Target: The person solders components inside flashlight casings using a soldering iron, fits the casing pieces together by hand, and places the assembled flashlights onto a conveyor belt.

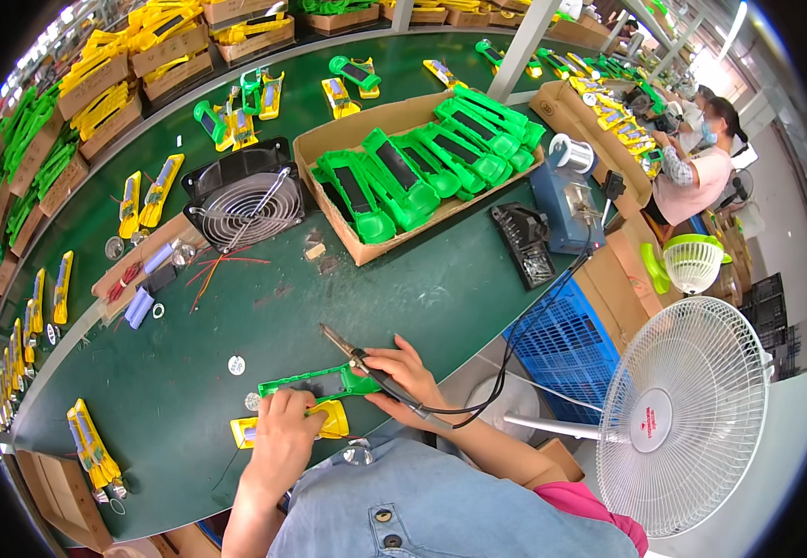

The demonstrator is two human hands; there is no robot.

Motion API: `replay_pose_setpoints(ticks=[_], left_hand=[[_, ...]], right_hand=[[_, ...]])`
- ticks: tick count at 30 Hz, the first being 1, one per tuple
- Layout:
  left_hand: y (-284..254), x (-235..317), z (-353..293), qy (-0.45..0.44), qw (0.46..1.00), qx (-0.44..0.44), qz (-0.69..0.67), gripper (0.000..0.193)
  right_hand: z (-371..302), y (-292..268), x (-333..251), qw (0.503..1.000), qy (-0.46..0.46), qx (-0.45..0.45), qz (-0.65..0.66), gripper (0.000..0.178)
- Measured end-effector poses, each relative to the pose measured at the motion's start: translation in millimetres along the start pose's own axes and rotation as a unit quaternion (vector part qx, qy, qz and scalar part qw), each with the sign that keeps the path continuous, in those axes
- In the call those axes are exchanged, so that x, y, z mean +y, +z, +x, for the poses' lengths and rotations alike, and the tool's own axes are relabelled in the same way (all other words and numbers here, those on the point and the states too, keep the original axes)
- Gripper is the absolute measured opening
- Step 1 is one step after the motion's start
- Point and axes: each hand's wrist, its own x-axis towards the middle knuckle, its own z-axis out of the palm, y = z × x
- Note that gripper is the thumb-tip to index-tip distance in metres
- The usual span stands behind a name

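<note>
My right hand [407, 377] is closed round a soldering iron [380, 375]; its tip points up and left, clear of the table. Its thumb side also meets the right end of a green plastic lamp housing [324, 381] with a dark panel. Bent over the near edge of that housing are the closed fingers of my left hand [282, 432]. Beneath and nearer lies a yellow lamp housing [333, 418], partly hidden by my left hand. A thin dark wire hangs by its left end. Small round discs [236, 365] lie to the left.
A carton of green housings [403, 177] stands ahead, beside a black fan [245, 200]. Purple battery cells [140, 307] and wires lie left. At right are a blue soldering station [566, 205], solder spool [573, 153], iron stand [522, 244] and white fan [682, 418]. Another person [692, 172] sits beyond.
</note>
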Motion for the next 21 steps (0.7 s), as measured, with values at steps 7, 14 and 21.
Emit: replay_pose_setpoints(ticks=[7, 14, 21], left_hand=[[17, -4, -9, -0.037, 0.993, 0.051, -0.095, 0.010], [24, 3, 0, -0.072, 0.985, 0.140, -0.075, 0.015], [29, -9, 1, -0.197, 0.969, 0.142, -0.053, 0.009]], right_hand=[[2, 6, -2, 0.999, 0.006, 0.005, 0.037, 0.058], [21, 12, -4, 0.998, -0.028, -0.010, 0.057, 0.053], [23, 5, -7, 0.993, -0.092, -0.046, 0.061, 0.051]])
